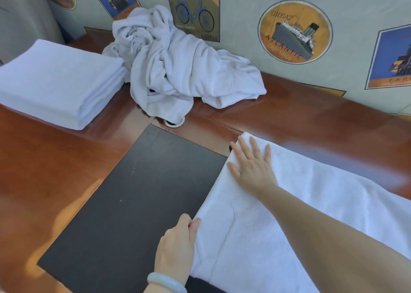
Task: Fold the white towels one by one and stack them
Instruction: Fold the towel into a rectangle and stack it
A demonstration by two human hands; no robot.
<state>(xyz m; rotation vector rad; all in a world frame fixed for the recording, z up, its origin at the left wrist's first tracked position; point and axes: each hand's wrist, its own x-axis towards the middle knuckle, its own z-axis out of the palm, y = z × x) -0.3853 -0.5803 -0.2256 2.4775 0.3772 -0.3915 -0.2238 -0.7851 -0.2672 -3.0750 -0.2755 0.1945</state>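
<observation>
Left hand (178, 246) pinches left edge of white towel (311, 203). Right hand (253, 168) flat, fingers spread, at far corner. Black mat (133, 192) alongside.

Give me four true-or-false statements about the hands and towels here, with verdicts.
1. The right hand lies flat on the spread white towel. True.
2. The left hand, wearing a pale green bangle, grips that towel's edge. True.
3. The stack of folded white towels sits on the black rectangular mat. False: it sits on the reddish-brown wooden desk, left of the mat.
4. The crumpled pile of white towels lies beside the right hand. False: it lies far back, against the wall.
</observation>
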